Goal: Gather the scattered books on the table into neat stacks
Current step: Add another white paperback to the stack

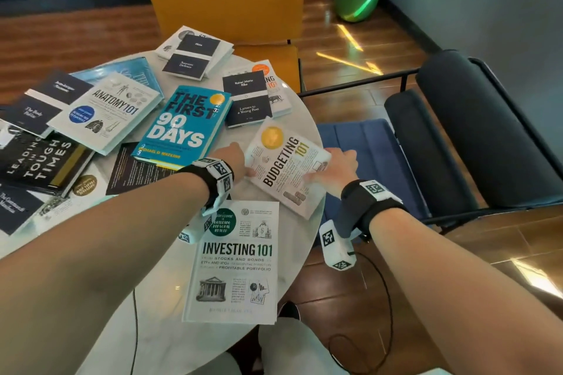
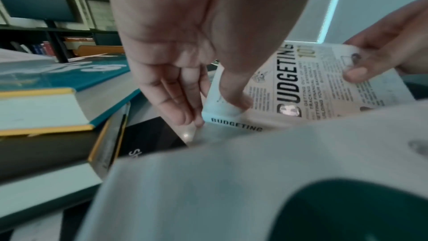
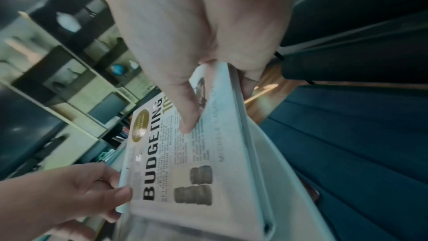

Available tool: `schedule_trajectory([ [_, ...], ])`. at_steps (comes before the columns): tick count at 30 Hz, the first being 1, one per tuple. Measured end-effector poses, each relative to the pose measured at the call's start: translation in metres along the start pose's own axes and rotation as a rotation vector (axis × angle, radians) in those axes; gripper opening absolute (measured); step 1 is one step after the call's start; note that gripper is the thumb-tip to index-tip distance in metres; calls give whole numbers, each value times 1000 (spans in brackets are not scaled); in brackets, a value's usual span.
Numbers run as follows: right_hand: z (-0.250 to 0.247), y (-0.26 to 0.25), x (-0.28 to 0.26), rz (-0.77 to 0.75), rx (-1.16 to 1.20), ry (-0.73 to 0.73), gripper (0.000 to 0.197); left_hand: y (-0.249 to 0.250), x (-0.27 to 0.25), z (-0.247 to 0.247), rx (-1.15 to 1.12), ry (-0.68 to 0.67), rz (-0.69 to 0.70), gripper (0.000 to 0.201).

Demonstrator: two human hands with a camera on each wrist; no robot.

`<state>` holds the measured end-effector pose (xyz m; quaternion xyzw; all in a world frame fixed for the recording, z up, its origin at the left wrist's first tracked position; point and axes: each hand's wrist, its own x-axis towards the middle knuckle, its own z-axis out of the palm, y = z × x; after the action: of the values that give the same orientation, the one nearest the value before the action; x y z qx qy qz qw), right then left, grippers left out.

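White Budgeting 101 book (image 1: 286, 167), fingertips beneath hidden.

The white book (image 1: 286, 166) says "BUDGETING 101" on its cover – and "BUDGETING" on its spine. The white book nearest the person (image 1: 236, 265) reads "INVESTING 101", "STOCKS AND BONDS", "PROFITABLE PORTFOLIO". The blue book (image 1: 182, 125): "THE FIRST 90 DAYS". Others read "ANATOMY 101" (image 1: 106, 111), "LEADING IN TOUGH TIMES" (image 1: 39, 161) – and "Letters to a Young Poet" (image 1: 246, 99).

Head view down over the table (image 1: 170, 329), wrist views close along each hand, all sharing the Budgeting book (image 1: 286, 163).
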<state>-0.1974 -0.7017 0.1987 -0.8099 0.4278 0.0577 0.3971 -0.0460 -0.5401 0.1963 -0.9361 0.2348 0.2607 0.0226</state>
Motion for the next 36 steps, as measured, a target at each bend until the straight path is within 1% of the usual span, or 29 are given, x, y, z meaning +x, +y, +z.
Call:
schedule_trajectory([
  [2, -9, -15, -5, -90, 36, 62, 57, -4, 1, -5, -67, 59, -30, 60],
  [4, -16, -32, -13, -187, 27, 148, 50, -9, -2, -14, -149, 130, -17, 59],
  [5, -19, -40, -18, -226, 24, 191, 47, -12, -5, -21, -235, 165, -4, 57],
  [8, -28, -63, -37, -294, 91, 283, 34, -25, -18, -39, -616, 303, 49, 47],
  [9, -28, -69, -45, -300, 134, 302, 31, -29, -23, -43, -760, 334, 51, 48],
  [10, -27, -74, -53, -293, 181, 310, 29, -32, -30, -46, -928, 332, 41, 52],
  [11, -24, -78, -61, -280, 234, 304, 30, -35, -39, -46, -1086, 280, 17, 56],
  [12, -20, -80, -70, -264, 291, 293, 32, -36, -50, -45, -1199, 202, 13, 58],
  [13, -14, -82, -78, -250, 342, 287, 36, -37, -60, -42, -1239, 120, 42, 57],
  [14, -6, -84, -85, -228, 380, 280, 40, -39, -70, -38, -1234, 57, 99, 54],
  [15, 1, -85, -93, -209, 398, 271, 44, -41, -80, -33, -1228, 27, 163, 51],
  [17, 19, -83, -108, -178, 406, 238, 48, -50, -97, -25, -1239, 36, 253, 43],
  [18, 28, -81, -118, -159, 420, 217, 50, -57, -104, -21, -1223, 62, 281, 35],
  [19, 39, -78, -125, -143, 436, 205, 54, -65, -110, -17, -1190, 83, 294, 29],
  [20, 51, -72, -131, -112, 434, 206, 56, -72, -117, -12, -1158, 90, 295, 29],
  [23, 88, -47, -144, -15, 372, 193, 59, -94, -134, 8, -1094, 66, 227, 50],
  [25, 96, -46, -175, 37, 319, 189, 54, -102, -143, 23, -1032, 53, 234, 50],
  [28, 108, -34, -202, 111, 221, 241, 45, -107, -155, 41, -964, 21, 223, 49],
  [30, 115, -26, -216, 157, 188, 269, 45, -108, -159, 51, -901, 17, 217, 55],
  [33, 126, -18, -228, 178, 94, 291, 49, -110, -157, 68, -745, 35, 230, 76],
  [34, 129, -15, -230, 178, 63, 292, 50, -110, -161, 70, -701, 41, 233, 78],
  [36, 134, -12, -233, 160, 22, 305, 49, -109, -166, 72, -631, 65, 219, 65],
])
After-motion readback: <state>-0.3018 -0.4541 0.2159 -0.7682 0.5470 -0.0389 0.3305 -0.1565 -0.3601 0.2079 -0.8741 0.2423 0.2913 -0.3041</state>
